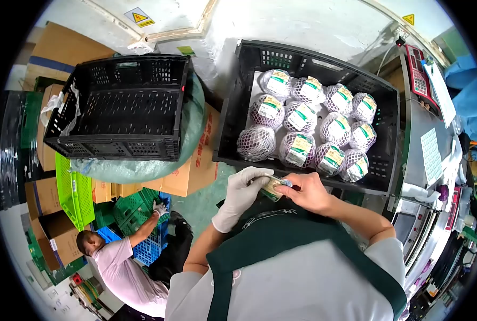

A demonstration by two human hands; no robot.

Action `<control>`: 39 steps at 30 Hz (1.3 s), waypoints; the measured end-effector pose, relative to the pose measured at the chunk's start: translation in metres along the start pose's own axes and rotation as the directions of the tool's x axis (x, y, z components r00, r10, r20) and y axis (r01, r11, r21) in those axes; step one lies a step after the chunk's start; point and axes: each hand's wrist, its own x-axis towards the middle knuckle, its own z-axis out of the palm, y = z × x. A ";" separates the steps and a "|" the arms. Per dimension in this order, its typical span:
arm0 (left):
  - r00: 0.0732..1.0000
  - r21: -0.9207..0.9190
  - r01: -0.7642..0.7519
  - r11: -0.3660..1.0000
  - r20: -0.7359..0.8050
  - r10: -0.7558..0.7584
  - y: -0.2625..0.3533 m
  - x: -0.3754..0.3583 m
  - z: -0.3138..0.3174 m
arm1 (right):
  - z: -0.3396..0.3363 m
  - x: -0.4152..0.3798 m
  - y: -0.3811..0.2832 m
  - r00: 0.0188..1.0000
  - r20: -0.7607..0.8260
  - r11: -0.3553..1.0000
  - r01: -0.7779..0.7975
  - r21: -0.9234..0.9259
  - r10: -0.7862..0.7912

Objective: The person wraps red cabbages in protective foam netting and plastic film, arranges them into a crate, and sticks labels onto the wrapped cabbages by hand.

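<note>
Apron [273,232], two hands [243,193] [309,191], twelve netted balls [297,150].

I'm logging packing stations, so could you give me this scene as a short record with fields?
Left hand: white-gloved, gripping a small item
Right hand: bare, gripping the same item
Small item: partly hidden, identity unclear
Right crate: black, holding twelve netted round pieces
Visible labels: eleven; none seen on the front-left piece
Left crate: black
Other person: lower left, pale top
</note>
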 end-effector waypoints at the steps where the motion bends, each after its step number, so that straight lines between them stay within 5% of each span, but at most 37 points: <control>1: 1.000 -0.002 -0.005 1.000 -0.010 0.005 -0.005 -0.004 -0.001 | -0.002 0.000 -0.007 0.999 -0.015 0.998 -0.052 -0.040 0.051; 3: 0.984 -0.076 0.105 0.992 -0.134 -0.115 -0.010 -0.010 -0.003 | 0.002 0.004 0.000 0.977 -0.136 0.985 0.156 -0.079 -0.165; 5: 0.944 -0.090 0.329 0.940 0.043 -0.327 -0.010 -0.014 -0.012 | -0.012 0.011 -0.001 0.972 -0.108 0.977 0.203 -0.068 -0.209; 6: 0.956 -0.080 0.278 0.957 0.124 -0.267 -0.003 -0.017 -0.009 | -0.018 0.022 0.004 0.937 -0.196 0.956 0.274 -0.105 -0.290; 8: 0.910 0.042 0.214 0.976 0.355 -0.215 0.011 -0.021 -0.008 | -0.049 0.050 0.010 0.946 -0.319 0.994 0.084 0.064 -0.060; 9: 0.844 -0.041 0.399 0.916 0.406 -0.350 0.017 -0.024 -0.010 | -0.069 0.067 0.008 0.951 -0.301 0.993 -0.034 0.116 0.068; 11: 0.796 -0.066 0.510 0.858 0.413 -0.442 0.013 -0.031 -0.022 | -0.079 0.105 0.044 0.870 -0.479 0.992 -0.081 0.096 0.118; 12: 0.797 -0.065 0.508 0.859 0.414 -0.440 0.014 -0.034 -0.029 | -0.078 0.124 0.066 0.889 -0.449 0.993 -0.045 0.111 0.090; 13: 0.840 -0.033 0.445 0.895 0.363 -0.404 0.015 -0.037 -0.037 | -0.065 0.138 0.081 0.912 -0.395 0.993 0.120 0.011 -0.106; 15: 0.874 0.002 0.389 0.921 0.314 -0.370 0.009 -0.046 -0.047 | -0.024 0.153 0.074 0.998 -0.063 0.999 -0.018 0.034 0.020; 16: 0.893 -0.028 0.373 0.927 0.283 -0.351 -0.001 -0.052 -0.053 | -0.001 0.156 0.083 0.997 0.005 0.972 0.070 -0.225 -0.071; 17: 0.910 -0.056 0.355 0.933 0.250 -0.331 -0.006 -0.055 -0.056 | 0.019 0.153 0.083 0.999 0.035 0.839 0.048 -0.542 -0.034; 19: 0.909 -0.088 0.373 0.924 0.235 -0.344 -0.004 -0.059 -0.060 | 0.020 0.154 0.059 0.964 -0.007 0.723 -0.204 -0.660 0.265; 20: 0.912 -0.072 0.365 0.928 0.227 -0.341 -0.009 -0.062 -0.062 | 0.022 0.153 0.062 0.963 -0.003 0.721 -0.203 -0.662 0.268; 21: 0.916 -0.058 0.357 0.932 0.218 -0.337 -0.012 -0.065 -0.063 | 0.026 0.151 0.068 0.992 -0.117 0.817 -0.033 -0.576 -0.043; 22: 0.915 -0.062 0.360 0.931 0.217 -0.340 -0.013 -0.064 -0.063 | 0.032 0.151 0.074 0.907 -0.258 0.847 0.167 -0.504 -0.332; 23: 0.886 -0.001 0.400 0.916 0.258 -0.386 -0.014 -0.065 -0.065 | 0.039 0.151 0.077 0.909 -0.255 0.849 0.167 -0.502 -0.330; 25: 0.849 0.061 0.439 0.897 0.301 -0.435 -0.006 -0.064 -0.067 | 0.057 0.151 0.085 0.749 0.094 0.584 0.582 -0.566 -0.655; 26: 0.852 0.077 0.414 0.907 0.318 -0.416 0.009 -0.057 -0.066 | 0.067 0.149 0.114 0.749 0.254 0.535 0.628 -0.565 -0.612; 29: 0.849 0.121 0.368 0.922 0.361 -0.386 0.016 -0.046 -0.067 | 0.067 0.149 0.105 0.829 0.256 0.632 0.549 -0.548 -0.498; 31: 0.832 0.165 0.350 0.922 0.398 -0.386 0.013 -0.042 -0.072 | 0.053 0.132 0.068 0.890 -0.030 0.825 0.410 -0.389 -0.456; 33: 0.782 0.307 0.310 0.900 0.457 -0.425 0.007 -0.037 -0.072 | 0.031 0.102 0.041 0.972 -0.150 0.970 0.201 0.138 -0.180; 35: 0.838 0.138 0.260 0.956 0.459 -0.295 0.000 -0.037 -0.064 | 0.007 0.059 0.013 0.992 0.116 0.628 -0.059 0.776 -0.050; 37: 0.797 0.095 0.313 0.945 0.514 -0.316 -0.003 -0.028 -0.058 | 0.012 0.019 0.008 0.977 0.170 0.754 -0.208 0.623 0.129; 38: 0.747 0.225 0.226 0.948 0.585 -0.316 -0.010 -0.018 -0.054 | 0.020 0.003 0.005 0.961 0.078 0.738 -0.254 0.625 0.265; 39: 0.754 0.124 0.117 0.985 0.634 -0.170 -0.020 -0.014 -0.050 | 0.027 -0.013 0.006 0.958 0.007 0.723 -0.220 0.654 0.285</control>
